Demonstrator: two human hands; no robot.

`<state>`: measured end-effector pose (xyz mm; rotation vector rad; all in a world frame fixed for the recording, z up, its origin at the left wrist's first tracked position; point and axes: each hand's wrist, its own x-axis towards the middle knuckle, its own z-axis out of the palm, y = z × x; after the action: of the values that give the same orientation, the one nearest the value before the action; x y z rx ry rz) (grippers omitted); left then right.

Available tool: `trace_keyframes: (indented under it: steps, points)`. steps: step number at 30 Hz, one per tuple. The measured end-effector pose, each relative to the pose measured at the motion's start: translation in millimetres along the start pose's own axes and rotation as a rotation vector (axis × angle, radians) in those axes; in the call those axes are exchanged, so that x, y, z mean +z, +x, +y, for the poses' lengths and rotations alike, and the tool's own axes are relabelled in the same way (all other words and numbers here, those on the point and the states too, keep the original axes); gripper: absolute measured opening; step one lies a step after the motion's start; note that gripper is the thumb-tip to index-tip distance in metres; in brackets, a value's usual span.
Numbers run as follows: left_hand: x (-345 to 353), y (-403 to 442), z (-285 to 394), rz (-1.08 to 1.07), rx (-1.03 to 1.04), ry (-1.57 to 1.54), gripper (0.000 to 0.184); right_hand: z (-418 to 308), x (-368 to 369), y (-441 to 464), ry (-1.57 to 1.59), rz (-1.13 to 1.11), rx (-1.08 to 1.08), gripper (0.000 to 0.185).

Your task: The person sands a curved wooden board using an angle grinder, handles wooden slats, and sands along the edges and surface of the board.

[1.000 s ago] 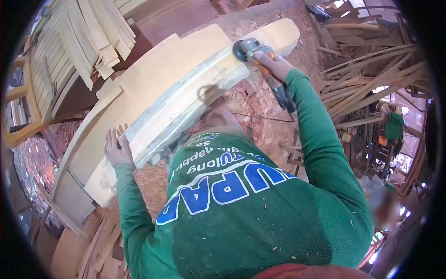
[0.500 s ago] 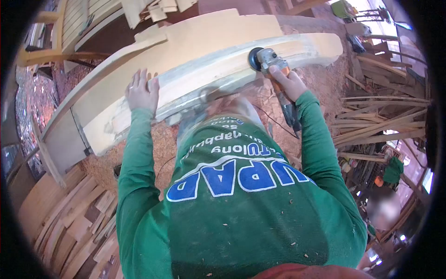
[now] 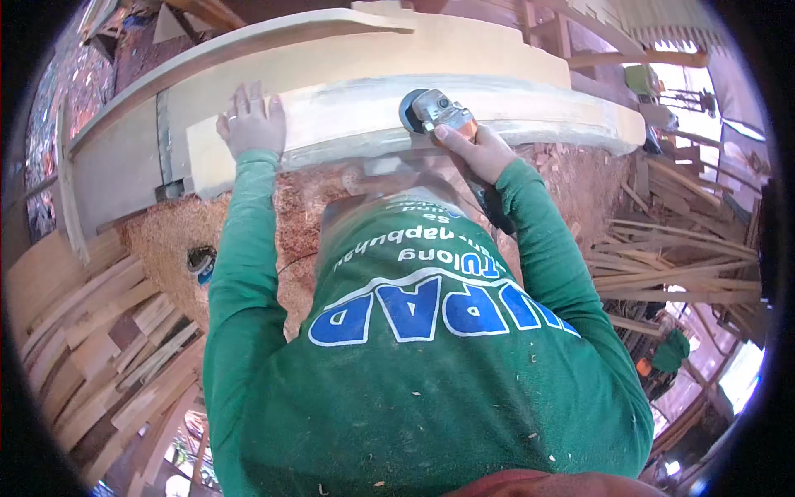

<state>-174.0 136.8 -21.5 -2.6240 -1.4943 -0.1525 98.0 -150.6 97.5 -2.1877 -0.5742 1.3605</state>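
A long, curved wooden piece [image 3: 348, 108] with grey-white smears lies across a wide pale panel in front of me. My right hand [image 3: 480, 151] is wrapped round the body of an angle grinder [image 3: 440, 112], whose metal head points left and away. The grinder's round disc [image 3: 409, 111] rests at the face of the curved wood; whether it spins I cannot tell. My left hand [image 3: 253, 126] lies flat on the wood farther left, fingers spread, with a ring on one finger. Part of the grinder's rear is hidden behind my right hand and forearm.
Wood shavings [image 3: 306, 219] cover the ground between me and the panel. Stacked boards [image 3: 108, 348] lie at the left, and long strips of wood [image 3: 679, 257] are piled at the right. A small blue-rimmed can [image 3: 200, 267] sits in the shavings near my left forearm.
The view has turned, so the wood appears more level. My right hand has carried the grinder leftward along the wood. My left hand is now closer to the wood's left end, still flat.
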Motion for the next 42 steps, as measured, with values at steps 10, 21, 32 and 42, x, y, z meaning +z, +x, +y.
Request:
trace_keyframes:
  steps: [10, 21, 32, 42]
  points:
    - [-18, -66, -89, 0.131, -0.223, -0.233, 0.06, -108, 88, -2, -0.368, -0.186, -0.118, 0.084]
    - [-21, -77, -35, 0.193, -0.035, -0.549, 0.052, -107, 117, 23, -0.293, -0.226, -0.218, 0.081]
    - [-35, -35, 113, -0.046, 0.407, -0.552, 0.061, 57, -59, -12, 0.084, 0.087, -0.052, 0.075]
    - [-49, -10, 277, -0.181, 0.539, -0.413, 0.079, 152, -220, -33, 0.162, 0.264, 0.124, 0.078]
